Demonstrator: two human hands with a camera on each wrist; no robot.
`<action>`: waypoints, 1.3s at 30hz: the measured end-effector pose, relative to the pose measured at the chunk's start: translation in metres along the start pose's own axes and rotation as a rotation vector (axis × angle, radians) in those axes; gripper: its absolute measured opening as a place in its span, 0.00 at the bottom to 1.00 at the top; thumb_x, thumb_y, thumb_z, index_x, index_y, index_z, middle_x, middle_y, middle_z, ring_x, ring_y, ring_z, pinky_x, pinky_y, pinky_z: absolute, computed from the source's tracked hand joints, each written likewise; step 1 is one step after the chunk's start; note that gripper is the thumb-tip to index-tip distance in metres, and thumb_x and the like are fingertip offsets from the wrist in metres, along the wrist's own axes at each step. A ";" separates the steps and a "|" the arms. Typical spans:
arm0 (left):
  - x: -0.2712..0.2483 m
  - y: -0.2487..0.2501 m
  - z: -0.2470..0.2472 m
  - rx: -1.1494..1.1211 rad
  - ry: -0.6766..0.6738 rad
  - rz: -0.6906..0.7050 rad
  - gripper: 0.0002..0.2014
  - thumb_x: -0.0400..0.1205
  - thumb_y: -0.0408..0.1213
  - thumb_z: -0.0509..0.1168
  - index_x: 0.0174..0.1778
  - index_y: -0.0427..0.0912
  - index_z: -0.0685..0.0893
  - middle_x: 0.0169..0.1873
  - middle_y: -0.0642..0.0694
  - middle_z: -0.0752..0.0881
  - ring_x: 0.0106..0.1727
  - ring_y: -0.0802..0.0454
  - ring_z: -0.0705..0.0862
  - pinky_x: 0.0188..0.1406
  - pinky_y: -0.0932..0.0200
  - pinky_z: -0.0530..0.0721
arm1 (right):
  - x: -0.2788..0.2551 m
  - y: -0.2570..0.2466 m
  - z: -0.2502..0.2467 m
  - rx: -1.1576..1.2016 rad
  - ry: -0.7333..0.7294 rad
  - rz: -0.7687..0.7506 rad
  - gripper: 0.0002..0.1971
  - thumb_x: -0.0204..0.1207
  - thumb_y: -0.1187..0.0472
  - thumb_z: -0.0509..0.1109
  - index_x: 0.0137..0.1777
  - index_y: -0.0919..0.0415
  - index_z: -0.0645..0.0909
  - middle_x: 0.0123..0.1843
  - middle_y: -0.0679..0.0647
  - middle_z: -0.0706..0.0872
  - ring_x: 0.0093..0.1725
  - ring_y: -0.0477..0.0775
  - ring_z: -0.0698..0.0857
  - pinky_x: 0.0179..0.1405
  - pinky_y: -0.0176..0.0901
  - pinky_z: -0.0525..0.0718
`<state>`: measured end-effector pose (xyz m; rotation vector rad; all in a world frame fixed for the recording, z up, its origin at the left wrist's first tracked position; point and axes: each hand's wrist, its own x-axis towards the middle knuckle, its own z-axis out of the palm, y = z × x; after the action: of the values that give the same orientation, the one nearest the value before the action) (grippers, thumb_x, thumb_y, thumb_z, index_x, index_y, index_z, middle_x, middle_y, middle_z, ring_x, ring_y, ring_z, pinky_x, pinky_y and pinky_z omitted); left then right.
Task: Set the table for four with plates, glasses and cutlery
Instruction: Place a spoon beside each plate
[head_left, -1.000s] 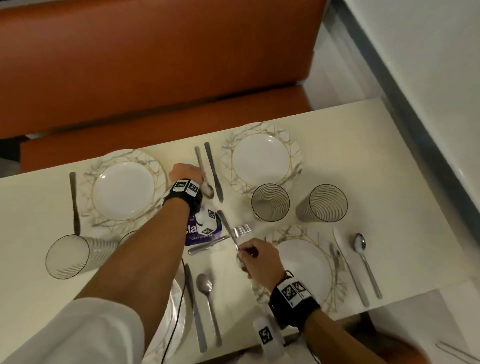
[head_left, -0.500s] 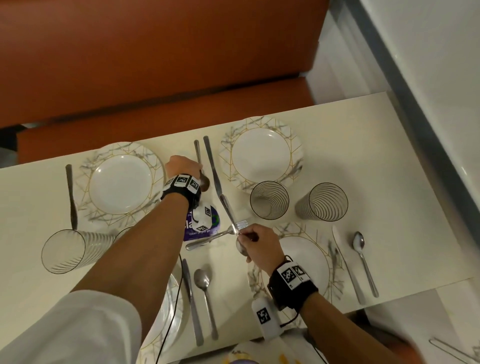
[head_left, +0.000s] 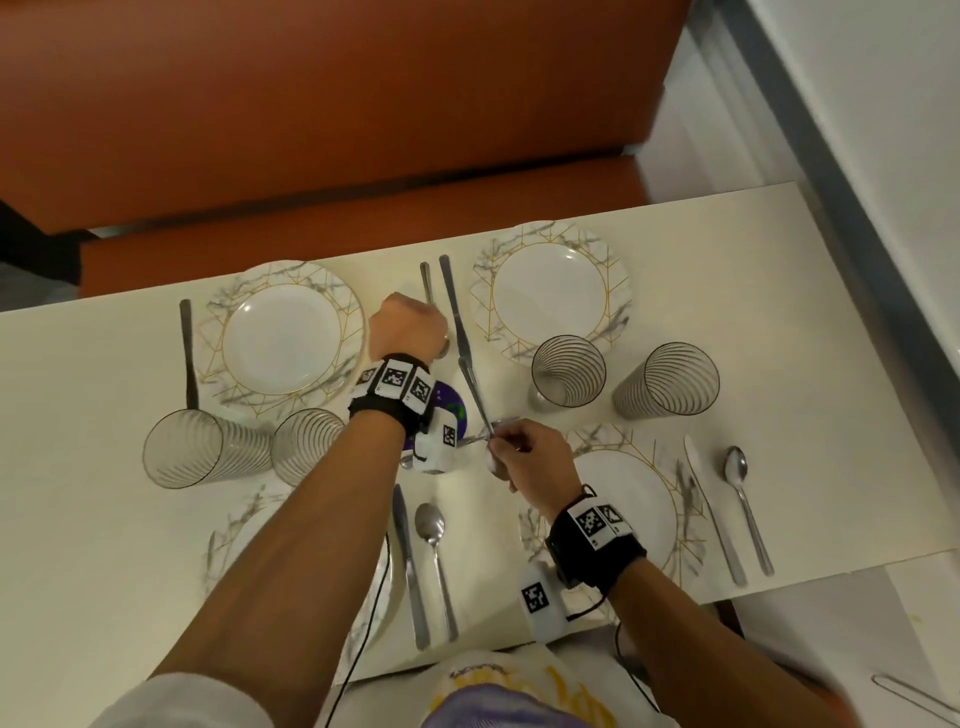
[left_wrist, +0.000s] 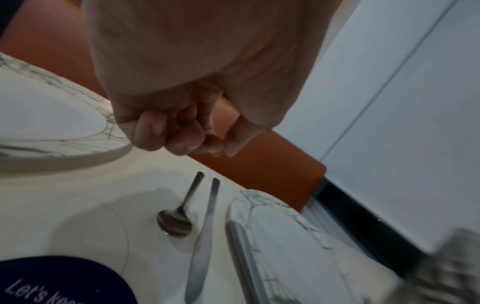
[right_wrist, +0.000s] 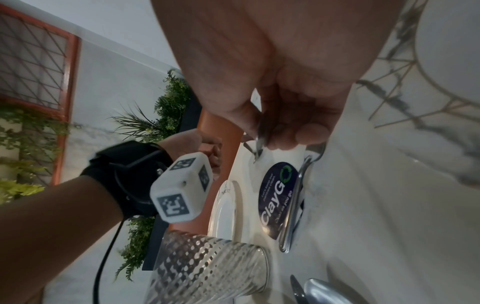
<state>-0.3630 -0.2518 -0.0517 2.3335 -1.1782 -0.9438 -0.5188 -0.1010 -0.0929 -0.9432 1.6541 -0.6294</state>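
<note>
Four marble-rimmed plates lie on the cream table (head_left: 779, 291): far left (head_left: 332, 280), far right (head_left: 615, 291), near right (head_left: 639, 488), and near left (head_left: 228, 535), which is mostly under my arm. My left hand (head_left: 408, 325) (left_wrist: 187, 133) hovers with curled fingers holding nothing. It is just above a spoon (left_wrist: 174, 224) that lies beside a knife (head_left: 454, 312) (left_wrist: 205, 236). My right hand (head_left: 519, 457) (right_wrist: 285, 123) grips cutlery; one handle (head_left: 470, 384) sticks out far-left. A fork (right_wrist: 292, 205) reaches from this hand across a round sticker (right_wrist: 279, 197).
Two glasses (head_left: 569, 371) (head_left: 670, 379) stand mid-right, two more (head_left: 197, 449) (head_left: 306, 441) at the left. A knife (head_left: 711, 514), spoon (head_left: 743, 499) and fork (head_left: 685, 483) flank the near right plate. Another knife (head_left: 408, 561) and spoon (head_left: 434, 545) lie near centre. An orange bench (head_left: 363, 130) lines the far edge.
My left hand has shifted slightly toward the far edge over the spoon. The right hand keeps its grip in much the same spot. The head view has tilted.
</note>
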 end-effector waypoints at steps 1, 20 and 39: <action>-0.010 -0.003 -0.002 -0.023 -0.034 0.009 0.12 0.86 0.43 0.66 0.57 0.38 0.87 0.51 0.41 0.90 0.52 0.40 0.89 0.45 0.53 0.83 | -0.004 -0.002 0.003 0.013 0.013 -0.013 0.02 0.77 0.66 0.73 0.46 0.60 0.87 0.31 0.50 0.90 0.25 0.40 0.82 0.25 0.32 0.79; -0.092 -0.111 -0.223 -0.556 -0.247 0.533 0.09 0.86 0.41 0.71 0.59 0.50 0.95 0.50 0.54 0.94 0.55 0.51 0.92 0.63 0.38 0.90 | -0.114 -0.158 0.161 0.179 0.240 -0.518 0.07 0.76 0.55 0.75 0.51 0.52 0.90 0.41 0.52 0.92 0.42 0.66 0.90 0.44 0.69 0.90; 0.129 -0.303 -0.276 -0.379 0.029 -0.086 0.13 0.76 0.31 0.79 0.29 0.53 0.93 0.40 0.46 0.96 0.49 0.41 0.94 0.58 0.45 0.93 | -0.081 -0.181 0.277 -0.228 -0.011 -0.559 0.07 0.80 0.64 0.73 0.52 0.52 0.91 0.46 0.45 0.92 0.43 0.47 0.88 0.44 0.34 0.85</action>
<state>0.0586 -0.1733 -0.0813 2.0955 -0.8084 -1.0541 -0.1965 -0.1155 0.0162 -1.5985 1.4711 -0.8107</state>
